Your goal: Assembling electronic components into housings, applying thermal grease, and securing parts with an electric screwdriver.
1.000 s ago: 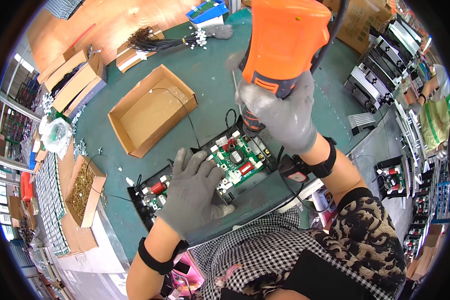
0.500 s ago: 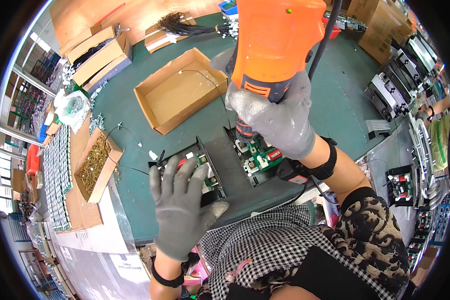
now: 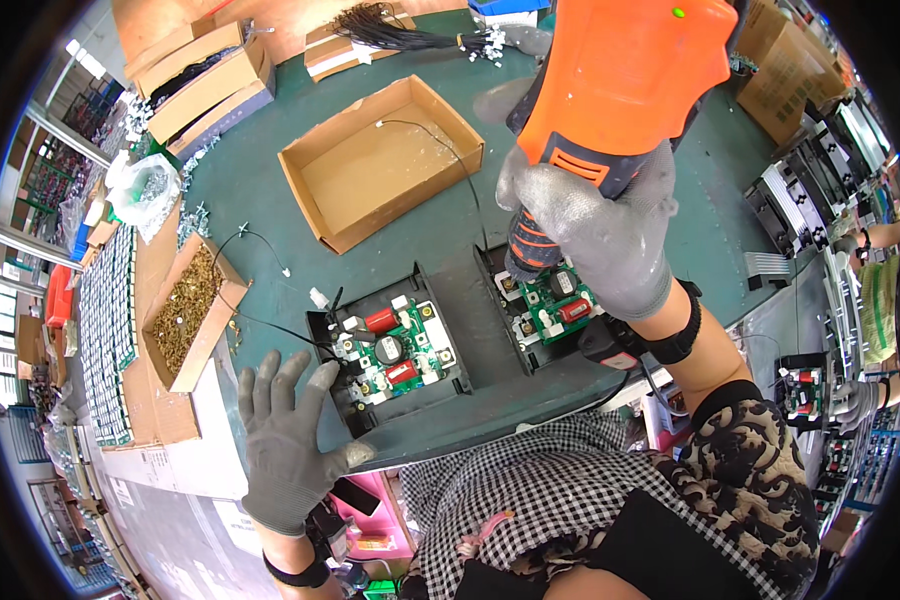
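My right hand [image 3: 610, 240], in a grey glove, is wrapped round an orange and black power screwdriver [image 3: 630, 90]. The tool's nose points down at the upper left part of a green circuit board [image 3: 555, 308] in a black housing; the bit's tip is hidden. To the left lies a second black housing [image 3: 455, 375] with a green circuit board [image 3: 415, 335] bearing red and black parts. A thin black cable [image 3: 280, 325] runs out from its left side. My left hand [image 3: 290, 440], also gloved, is open with fingers spread, just left of this housing and holding nothing.
Beyond the boards lies a shallow cardboard box [image 3: 330, 225] with a thin cable across it. A small box of brass-coloured screws [image 3: 185, 310] stands left, near rows of small parts [image 3: 108, 340]. Black cables [image 3: 380, 25] lie at the back. Another person's gloved hand [image 3: 855, 403] is at far right.
My left hand has moved left and toward me, off the left board, which now shows fully. The screwdriver's body leans farther right, its nose still over the right board. The whole view has shifted slightly.
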A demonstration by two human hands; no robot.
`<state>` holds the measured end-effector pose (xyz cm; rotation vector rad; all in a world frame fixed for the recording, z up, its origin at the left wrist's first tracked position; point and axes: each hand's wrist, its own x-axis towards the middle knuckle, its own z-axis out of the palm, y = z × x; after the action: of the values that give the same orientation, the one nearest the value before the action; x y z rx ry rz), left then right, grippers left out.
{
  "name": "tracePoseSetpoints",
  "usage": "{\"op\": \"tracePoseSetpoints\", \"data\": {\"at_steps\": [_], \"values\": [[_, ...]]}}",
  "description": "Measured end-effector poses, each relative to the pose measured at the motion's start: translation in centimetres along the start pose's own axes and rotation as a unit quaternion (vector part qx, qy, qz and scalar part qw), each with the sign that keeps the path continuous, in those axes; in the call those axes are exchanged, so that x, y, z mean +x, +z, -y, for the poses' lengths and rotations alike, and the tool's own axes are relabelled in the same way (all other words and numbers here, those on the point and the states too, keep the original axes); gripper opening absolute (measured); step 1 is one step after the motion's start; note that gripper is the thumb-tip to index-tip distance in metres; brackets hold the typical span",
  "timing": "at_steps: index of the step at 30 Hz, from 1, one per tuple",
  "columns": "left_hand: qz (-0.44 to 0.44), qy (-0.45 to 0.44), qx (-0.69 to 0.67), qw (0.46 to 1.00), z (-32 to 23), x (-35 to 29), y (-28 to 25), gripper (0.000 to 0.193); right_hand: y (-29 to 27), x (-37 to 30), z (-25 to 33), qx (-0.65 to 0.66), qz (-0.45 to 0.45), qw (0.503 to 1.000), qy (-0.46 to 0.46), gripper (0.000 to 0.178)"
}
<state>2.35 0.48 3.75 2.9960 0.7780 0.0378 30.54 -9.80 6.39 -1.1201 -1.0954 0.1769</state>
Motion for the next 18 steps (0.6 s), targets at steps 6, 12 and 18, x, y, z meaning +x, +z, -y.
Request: {"op": "tracePoseSetpoints", "data": {"at_steps": [6, 12, 18], "values": [[0.031, 0.032, 0.044, 0.998, 1.0, 0.6, 0.1, 0.086, 0.2, -0.4, -0.1, 0.005, -0.033, 0.999, 0.015, 0.025], [0.069, 0.056, 0.029, 0.996, 0.8, 1.5, -0.4, 0.083, 1.5, 0.0, -0.8, 0.031, -0.103, 0.994, 0.025, 0.032], [0.104, 0.06, 0.01, 0.993, 0.5, 2.1, -0.2, 0.078, 0.4, 1.2, -0.9, -0.252, -0.027, 0.956, -0.151, 0.038]]}}
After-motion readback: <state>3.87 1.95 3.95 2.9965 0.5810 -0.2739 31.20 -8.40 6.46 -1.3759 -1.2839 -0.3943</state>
